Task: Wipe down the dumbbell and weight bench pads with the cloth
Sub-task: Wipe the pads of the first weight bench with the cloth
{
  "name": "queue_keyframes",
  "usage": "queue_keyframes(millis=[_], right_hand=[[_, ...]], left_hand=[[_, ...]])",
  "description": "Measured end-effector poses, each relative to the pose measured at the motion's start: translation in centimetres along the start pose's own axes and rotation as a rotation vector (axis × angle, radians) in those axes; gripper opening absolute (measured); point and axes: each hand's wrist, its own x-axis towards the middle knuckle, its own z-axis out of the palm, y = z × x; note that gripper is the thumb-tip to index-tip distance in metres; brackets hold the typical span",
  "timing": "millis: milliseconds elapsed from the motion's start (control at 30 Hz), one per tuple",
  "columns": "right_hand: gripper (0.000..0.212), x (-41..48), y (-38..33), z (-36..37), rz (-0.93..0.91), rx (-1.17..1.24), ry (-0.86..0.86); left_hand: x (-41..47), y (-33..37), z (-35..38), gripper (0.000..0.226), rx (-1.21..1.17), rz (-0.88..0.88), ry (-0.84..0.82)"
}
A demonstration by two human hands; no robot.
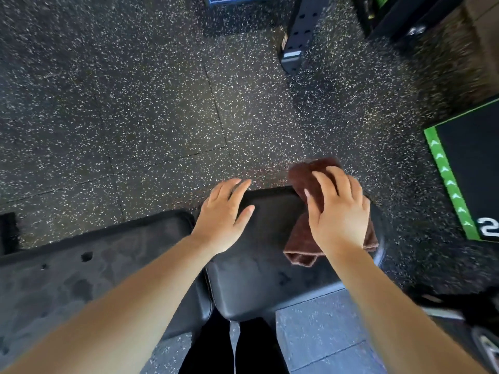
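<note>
A black weight bench lies below me with two pads: a small seat pad [270, 265] in the middle and a longer back pad [94, 265] to the left. A folded brown cloth [305, 179] lies over the seat pad's far right corner. My right hand [340, 214] presses flat on the cloth with spread fingers. My left hand [226, 214] rests open on the seat pad's far left edge, fingers straight. No dumbbell is clearly in view.
Speckled black rubber flooring [135, 117] surrounds the bench. A black mat with a green arrowed border [448, 184] lies at right. A black perforated rack upright [302, 31] stands at the top. Blurred metal equipment [483, 344] sits bottom right. My dark-trousered legs [229, 346] stand below the bench.
</note>
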Motion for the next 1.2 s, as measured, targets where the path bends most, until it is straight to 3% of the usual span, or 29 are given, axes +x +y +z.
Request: queue_keyframes(millis=[133, 200, 300, 467, 633, 767, 933, 1067, 1200], right_hand=[[0.038, -1.4, 4.5, -1.8, 0.322, 0.169, 0.135], [0.038, -2.6, 5.4, -2.2, 0.367, 0.266, 0.174], [0.043, -3.3, 5.5, -2.4, 0.386, 0.342, 0.142], [0.044, 0.4, 6.9, -1.9, 0.505, 0.425, 0.006], [0.040, -1.1, 6.9, -1.7, 0.477, 0.476, 0.121], [0.047, -4.6, 6.5, -1.3, 0.569, 0.504, 0.258], [0.051, -5.5, 5.6, -1.5, 0.640, 0.459, 0.283], [0.048, -4.6, 6.1, -1.6, 0.504, 0.418, 0.185], [0.036, -6.0, 5.4, -0.8, 0.508, 0.380, 0.302]], left_hand=[[2.8, 5.3, 1.4, 0.050, 0.018, 0.132, -0.028], [4.4, 7.7, 2.1, 0.046, 0.019, 0.210, -0.031], [6.4, 10.6, 3.4, 0.045, 0.026, 0.247, -0.036], [7.0, 11.8, 4.6, 0.046, 0.126, 0.163, 0.061], [7.1, 11.9, 4.6, 0.049, 0.102, 0.171, 0.058], [7.0, 11.8, 4.8, 0.046, 0.095, 0.174, 0.084], [7.1, 11.5, 5.1, 0.044, 0.112, 0.181, 0.117], [7.0, 11.4, 5.3, 0.043, 0.115, 0.177, 0.128], [7.0, 11.2, 5.0, 0.039, 0.082, 0.185, 0.087]])
